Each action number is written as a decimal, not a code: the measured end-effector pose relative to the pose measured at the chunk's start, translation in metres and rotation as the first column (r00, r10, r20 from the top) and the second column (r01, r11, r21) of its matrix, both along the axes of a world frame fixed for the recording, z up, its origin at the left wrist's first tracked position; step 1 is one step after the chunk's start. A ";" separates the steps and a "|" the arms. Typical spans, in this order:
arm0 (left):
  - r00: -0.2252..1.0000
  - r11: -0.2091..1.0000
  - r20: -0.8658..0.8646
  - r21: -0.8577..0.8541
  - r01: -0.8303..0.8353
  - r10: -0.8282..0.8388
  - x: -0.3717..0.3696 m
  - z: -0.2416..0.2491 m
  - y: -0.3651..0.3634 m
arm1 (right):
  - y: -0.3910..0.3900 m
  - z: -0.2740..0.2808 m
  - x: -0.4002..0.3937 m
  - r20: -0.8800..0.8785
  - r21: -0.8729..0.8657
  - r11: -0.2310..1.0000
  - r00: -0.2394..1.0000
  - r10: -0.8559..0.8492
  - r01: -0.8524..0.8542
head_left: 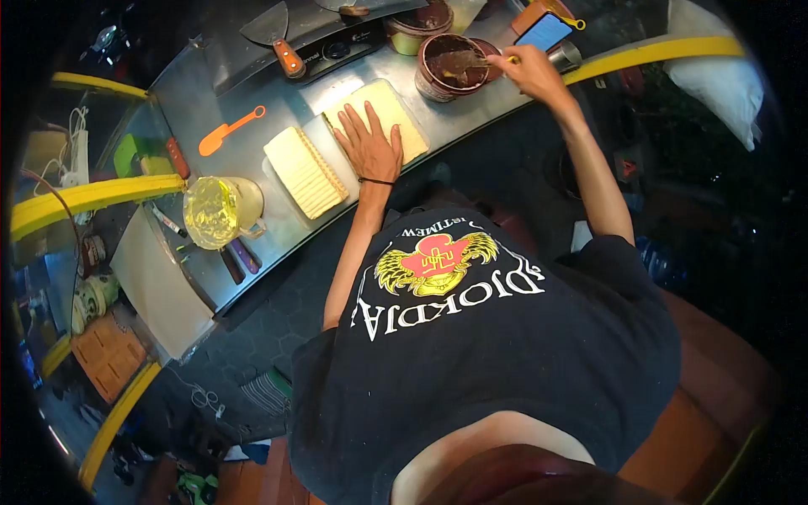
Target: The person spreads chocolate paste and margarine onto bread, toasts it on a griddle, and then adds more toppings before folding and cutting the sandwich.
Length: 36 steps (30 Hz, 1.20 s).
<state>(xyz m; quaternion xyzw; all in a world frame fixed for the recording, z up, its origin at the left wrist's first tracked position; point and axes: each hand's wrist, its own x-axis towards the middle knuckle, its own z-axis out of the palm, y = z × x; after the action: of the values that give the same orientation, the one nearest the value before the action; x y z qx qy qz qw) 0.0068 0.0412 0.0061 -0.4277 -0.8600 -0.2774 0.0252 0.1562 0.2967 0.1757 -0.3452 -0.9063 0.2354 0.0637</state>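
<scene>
My left hand [370, 151] lies flat with fingers spread on a pale yellow slab of bread [404, 118] at the counter's front edge. Beside it, to the left, is a second slab of bread [301, 172] with ridged lines along its top and side. My right hand [534, 76] is closed round the handle of a spreading knife [476, 61]. The knife's blade dips into an open tub [438, 90] of dark brown spread; the spread hides part of the blade.
Behind stand a second tub [407, 40], a black stove [337, 49] and a scraper with a wooden handle [288, 59]. A phone [545, 32] lies by a metal cup [565, 57]. To the left are an orange spatula [229, 133] and a pitcher [212, 215]. Yellow frame bars [656, 52] flank the counter.
</scene>
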 end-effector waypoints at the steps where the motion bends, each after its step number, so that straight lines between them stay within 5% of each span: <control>1: 1.000 1.000 0.005 0.010 0.010 -0.010 -0.001 -0.001 -0.001 | 0.004 0.010 0.011 -0.010 -0.036 0.999 1.000 -0.015 0.015; 3: 1.000 0.999 0.007 0.025 0.029 -0.030 -0.002 -0.002 -0.004 | 0.017 0.007 0.041 -0.085 0.027 0.998 0.995 0.061 -0.059; 6: 0.999 0.999 -0.008 0.025 0.044 -0.044 -0.002 -0.002 -0.005 | -0.010 0.021 0.064 -0.098 -0.348 0.918 0.967 -0.236 0.188; 10: 0.999 0.999 -0.025 0.021 0.048 -0.048 -0.003 -0.003 -0.004 | -0.008 0.009 0.095 0.002 -0.456 0.780 0.877 -0.481 0.429; 14: 0.999 0.999 -0.033 0.028 0.040 -0.039 -0.002 -0.007 -0.004 | -0.007 0.009 0.114 -0.059 -0.444 0.786 0.862 -0.504 0.429; 16: 0.999 0.999 -0.029 0.028 0.031 -0.030 -0.002 -0.005 -0.003 | -0.010 0.015 0.118 -0.209 -0.374 0.891 0.913 -0.350 0.256; 21: 0.998 0.999 -0.050 0.013 0.042 -0.041 -0.001 -0.004 -0.004 | -0.019 0.009 0.117 -0.289 -0.183 0.959 0.920 -0.263 0.216; 24: 0.997 1.000 -0.066 -0.007 0.026 -0.026 0.000 -0.003 -0.002 | -0.018 -0.009 0.106 -0.423 0.322 0.946 0.901 0.099 0.047; 27: 0.997 0.998 -0.072 -0.050 0.023 -0.027 0.001 0.000 -0.002 | -0.012 -0.024 0.118 -0.181 0.477 0.875 0.965 0.188 -0.081; 33: 0.997 0.994 -0.073 -0.108 0.000 -0.008 0.004 0.007 0.001 | 0.019 -0.035 0.152 -0.235 0.435 0.885 0.927 0.291 -0.168; 36: 0.997 0.991 -0.076 -0.133 -0.026 0.016 0.007 0.008 0.006 | 0.044 -0.037 0.154 -0.450 0.157 0.988 0.891 0.066 0.006</control>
<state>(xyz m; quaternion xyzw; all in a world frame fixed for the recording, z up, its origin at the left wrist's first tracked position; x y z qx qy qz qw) 0.0134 0.0468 0.0144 -0.4297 -0.8794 -0.2026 0.0317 0.3104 0.3406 0.1386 -0.2606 -0.8871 0.2396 0.2963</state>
